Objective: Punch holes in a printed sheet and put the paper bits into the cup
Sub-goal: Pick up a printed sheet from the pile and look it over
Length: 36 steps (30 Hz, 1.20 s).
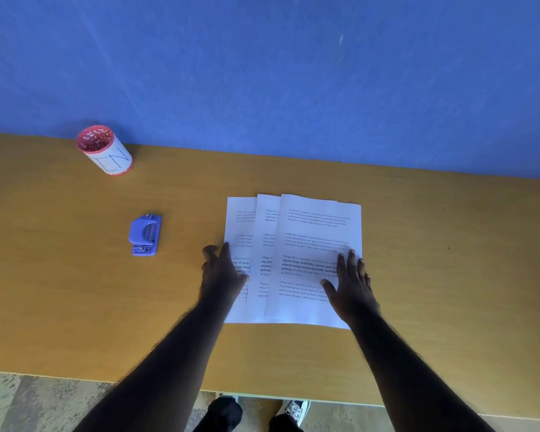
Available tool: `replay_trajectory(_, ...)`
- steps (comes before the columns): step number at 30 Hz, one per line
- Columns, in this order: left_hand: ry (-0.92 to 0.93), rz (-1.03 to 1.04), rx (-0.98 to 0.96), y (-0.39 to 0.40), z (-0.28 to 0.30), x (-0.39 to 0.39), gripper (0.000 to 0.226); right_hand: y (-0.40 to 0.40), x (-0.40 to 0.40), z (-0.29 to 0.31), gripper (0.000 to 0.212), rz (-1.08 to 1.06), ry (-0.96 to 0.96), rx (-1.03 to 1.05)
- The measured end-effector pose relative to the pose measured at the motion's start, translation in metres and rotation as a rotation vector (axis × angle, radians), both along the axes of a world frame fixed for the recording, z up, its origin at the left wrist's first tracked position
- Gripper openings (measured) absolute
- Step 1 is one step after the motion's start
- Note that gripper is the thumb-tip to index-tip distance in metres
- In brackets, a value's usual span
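Three printed sheets [293,260] lie fanned out on the wooden table [75,291], each one partly covering the next. The sheet on top [318,232] sits furthest to the person's right. The person stands at the table with both hands down on the paper.

The left hand [222,269] rests on the left edge of the sheets. Its fingers are bent a little and it is not holding anything. I cannot tell if the fingertips are hooking under the edge. The right hand [349,282] lies flat on the top sheet near its right side, fingers spread wide, pressing down and gripping nothing.

The purple hole punch [145,234] sits alone on the table, well to the left of the paper. Nobody is touching it. The red and white cup [105,150] stands further back, near the blue wall [262,73], well apart from everything else.

I think this is the very start of the job: picking one sheet out. No holes show in the paper yet.

Next, I think one sheet has to slide free from the others. Then the left hand can reach over for the punch, which is on its side
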<state>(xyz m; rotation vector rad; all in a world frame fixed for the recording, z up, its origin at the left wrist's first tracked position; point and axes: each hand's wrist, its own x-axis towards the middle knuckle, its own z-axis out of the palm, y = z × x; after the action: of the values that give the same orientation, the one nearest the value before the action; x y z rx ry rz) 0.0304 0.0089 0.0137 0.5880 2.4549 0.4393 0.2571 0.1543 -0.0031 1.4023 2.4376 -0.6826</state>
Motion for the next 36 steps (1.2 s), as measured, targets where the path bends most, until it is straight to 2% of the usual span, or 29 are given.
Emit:
replay_trajectory(3, -0.032, 0.086, 0.08, -0.001, -0.002, -0.005, 0.076, -0.001, -0.001, -0.001, 0.079, 0.004, 0.02, -0.011)
replay_trajectory(5, -0.047, 0.126, 0.12, -0.001, -0.003, -0.009, 0.061, -0.002, -0.003, 0.0, 0.08, 0.014, 0.027, -0.015)
replay_trajectory(9, -0.098, 0.1, 0.2, 0.008, -0.002, -0.01, 0.044, 0.0, -0.008, 0.002, 0.08, 0.043, 0.048, -0.017)
replay_trajectory(15, -0.199, 0.113, 0.305, 0.011, 0.002, -0.002, 0.039, -0.011, -0.019, 0.002, 0.081, 0.063, 0.095, -0.078)
replay_trajectory(20, -0.31, 0.217, 0.331, 0.013, 0.001, 0.005, 0.05, -0.014, -0.026, 0.001, 0.078, 0.084, 0.136, -0.161)
replay_trajectory(23, -0.415, 0.299, 0.358, 0.013, -0.003, 0.005, 0.048, -0.011, -0.027, 0.005, 0.077, 0.094, 0.181, -0.214)
replay_trajectory(27, -0.603, 0.393, 0.413, 0.01, -0.008, -0.002, 0.043, 0.004, -0.026, 0.014, 0.075, -0.088, 0.389, -0.24)
replay_trajectory(30, -0.729, 0.405, 0.456, 0.006, -0.005, -0.007, 0.04, 0.021, -0.026, 0.023, 0.068, -0.295, 0.428, -0.206)
replay_trajectory(32, -0.817, 0.387, 0.493, 0.004, 0.0, -0.011, 0.039, 0.031, -0.025, 0.03, 0.064, -0.449, 0.448, -0.345)
replay_trajectory(36, -0.99, 0.344, 0.591, 0.001, 0.007, -0.017, 0.037, 0.039, -0.02, 0.043, 0.038, -0.586, 0.554, -0.795)
